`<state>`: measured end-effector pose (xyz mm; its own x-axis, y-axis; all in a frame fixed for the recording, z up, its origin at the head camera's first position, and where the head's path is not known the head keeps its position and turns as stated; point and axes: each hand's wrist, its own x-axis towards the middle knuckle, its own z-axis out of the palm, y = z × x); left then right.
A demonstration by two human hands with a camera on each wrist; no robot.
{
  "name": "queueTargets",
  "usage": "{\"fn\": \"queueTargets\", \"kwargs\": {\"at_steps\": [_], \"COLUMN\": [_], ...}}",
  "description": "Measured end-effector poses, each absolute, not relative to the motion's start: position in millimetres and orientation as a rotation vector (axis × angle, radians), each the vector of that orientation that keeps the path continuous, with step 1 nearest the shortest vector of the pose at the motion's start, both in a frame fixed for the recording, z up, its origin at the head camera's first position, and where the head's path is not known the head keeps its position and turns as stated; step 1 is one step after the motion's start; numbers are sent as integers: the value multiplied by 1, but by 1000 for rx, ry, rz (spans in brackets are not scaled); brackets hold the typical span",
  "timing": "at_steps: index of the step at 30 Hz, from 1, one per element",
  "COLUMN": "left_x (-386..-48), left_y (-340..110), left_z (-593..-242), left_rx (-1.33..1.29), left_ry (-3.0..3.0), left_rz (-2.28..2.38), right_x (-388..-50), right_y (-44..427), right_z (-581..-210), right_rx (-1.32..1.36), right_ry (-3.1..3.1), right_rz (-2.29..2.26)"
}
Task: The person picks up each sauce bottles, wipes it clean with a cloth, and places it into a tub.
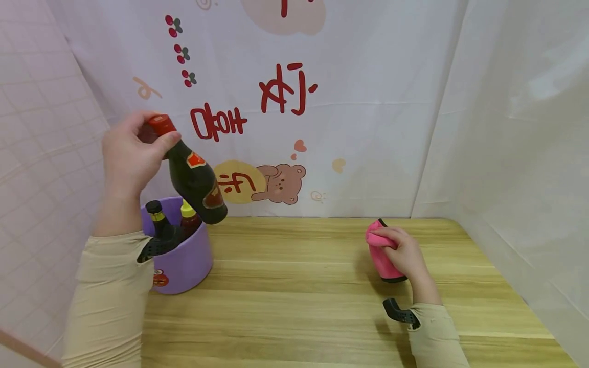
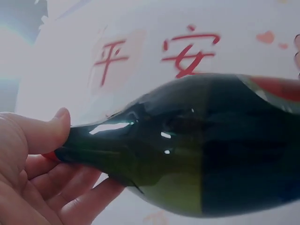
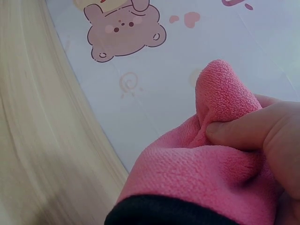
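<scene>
My left hand (image 1: 133, 153) grips a dark green glass bottle (image 1: 195, 181) by its neck, just under the red cap. The bottle tilts, its base toward the lower right, and hangs above the rim of a purple bucket (image 1: 190, 271). In the left wrist view, the thumb and fingers wrap the bottle's neck (image 2: 89, 145). On the right, my right hand (image 1: 407, 255) pinches a bunched pink cloth (image 1: 381, 258) with black edging, held low over the table. The right wrist view shows the thumb pressed into the folds of the cloth (image 3: 187, 168).
Inside the bucket stand a black-capped bottle (image 1: 156, 214) and a yellow-capped bottle (image 1: 187, 214). The wooden table (image 1: 285, 301) ends at a printed white curtain (image 1: 368, 102) behind, and more white sheeting hangs at both sides.
</scene>
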<state>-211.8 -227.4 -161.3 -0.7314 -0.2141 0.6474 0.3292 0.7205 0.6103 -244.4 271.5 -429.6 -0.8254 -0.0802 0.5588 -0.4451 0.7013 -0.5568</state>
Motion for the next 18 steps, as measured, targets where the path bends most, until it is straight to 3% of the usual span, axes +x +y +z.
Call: {"fn": "queueTargets", "kwargs": {"at_steps": [18], "left_x": [-185], "left_y": [-302], "left_z": [-161], "left_rx": [179], "left_ry": [-2065], "left_rz": [-1099], "right_x": [-244], "right_y": [267], "right_z": [-430], "right_rx": [401], "right_ry": [-2420], "right_rz": [1003]}}
